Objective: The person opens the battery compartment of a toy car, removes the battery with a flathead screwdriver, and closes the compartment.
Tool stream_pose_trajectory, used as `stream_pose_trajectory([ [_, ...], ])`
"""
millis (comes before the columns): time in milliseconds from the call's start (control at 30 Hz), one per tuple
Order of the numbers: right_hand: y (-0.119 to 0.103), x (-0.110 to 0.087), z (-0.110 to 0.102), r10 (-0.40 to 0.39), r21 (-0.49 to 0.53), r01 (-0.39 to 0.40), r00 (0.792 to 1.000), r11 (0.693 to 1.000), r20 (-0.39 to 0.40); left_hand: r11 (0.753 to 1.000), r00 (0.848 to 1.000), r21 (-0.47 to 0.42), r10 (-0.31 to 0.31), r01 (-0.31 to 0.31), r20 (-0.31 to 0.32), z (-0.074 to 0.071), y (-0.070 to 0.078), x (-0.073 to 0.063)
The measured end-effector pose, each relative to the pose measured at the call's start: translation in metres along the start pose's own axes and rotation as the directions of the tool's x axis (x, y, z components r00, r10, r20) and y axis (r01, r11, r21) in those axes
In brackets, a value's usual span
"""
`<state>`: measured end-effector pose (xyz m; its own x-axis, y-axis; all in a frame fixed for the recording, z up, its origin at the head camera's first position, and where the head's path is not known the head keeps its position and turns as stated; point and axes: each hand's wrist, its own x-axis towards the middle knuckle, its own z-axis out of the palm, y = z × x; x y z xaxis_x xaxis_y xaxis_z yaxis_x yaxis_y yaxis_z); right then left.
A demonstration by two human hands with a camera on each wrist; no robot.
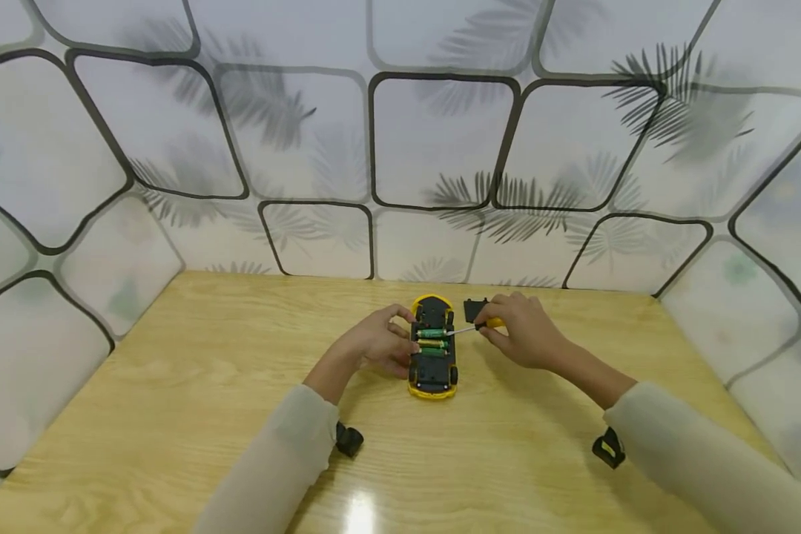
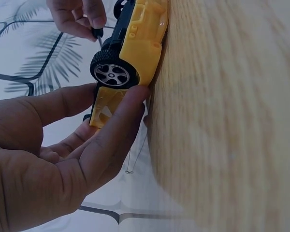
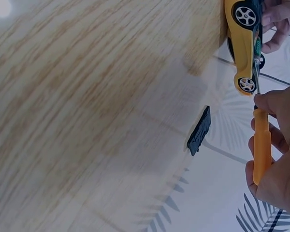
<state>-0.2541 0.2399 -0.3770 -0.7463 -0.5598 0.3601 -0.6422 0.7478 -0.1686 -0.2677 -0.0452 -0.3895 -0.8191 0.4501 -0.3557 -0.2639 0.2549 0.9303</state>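
Note:
A yellow toy car (image 1: 433,382) lies upside down on the table, its black underside up. Three green batteries (image 1: 432,344) sit in its uncovered battery bay. My left hand (image 1: 382,343) grips the car's left side, and in the left wrist view its fingers lie round the yellow body near a wheel (image 2: 111,75). With my right hand (image 1: 522,326) I hold a screwdriver (image 3: 262,147) by its orange handle. The metal shaft points left into the bay, its tip at the battery nearest the wall. In the right wrist view, fingers partly cover the handle.
A black battery cover (image 3: 199,131) lies on the wooden table (image 1: 207,415), just right of the car and close to my right hand. A patterned wall (image 1: 440,141) rises behind the table and along both sides. Black wrist-worn devices (image 1: 349,440) show below my sleeves.

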Motion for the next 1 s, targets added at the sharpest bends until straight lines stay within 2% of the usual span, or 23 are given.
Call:
stream_pose_trajectory([
  [167, 0.001, 0.002, -0.007, -0.003, -0.029, 0.004, 1.0, 1.0, 0.029, 1.0, 1.0, -0.003, 0.001, -0.001, -0.001, 0.003, 0.001, 0.002],
  [367, -0.004, 0.008, -0.021, -0.041, -0.087, 0.046, 0.997, 0.995, 0.065, 1.0, 1.0, -0.008, 0.015, -0.015, 0.018, 0.004, 0.0, 0.004],
  [533, -0.019, 0.019, -0.032, -0.06, -0.15, 0.085, 0.984, 0.985, 0.165, 1.0, 1.0, 0.013, 0.013, -0.013, 0.016, 0.0, -0.002, 0.002],
  [700, -0.038, 0.028, -0.039, -0.047, -0.274, 0.12, 0.965, 0.954, 0.258, 1.0, 1.0, -0.001, 0.009, -0.009, 0.028, -0.002, -0.001, -0.002],
  [867, -0.052, 0.033, -0.041, -0.034, -0.377, 0.145, 0.957, 0.915, 0.287, 1.0, 1.0, -0.004, -0.001, 0.001, 0.026, 0.0, 0.001, -0.002],
  [1000, -0.059, 0.039, -0.042, -0.018, -0.414, 0.152, 0.951, 0.897, 0.31, 1.0, 1.0, -0.006, -0.005, 0.005, 0.019, 0.001, 0.002, -0.001],
])
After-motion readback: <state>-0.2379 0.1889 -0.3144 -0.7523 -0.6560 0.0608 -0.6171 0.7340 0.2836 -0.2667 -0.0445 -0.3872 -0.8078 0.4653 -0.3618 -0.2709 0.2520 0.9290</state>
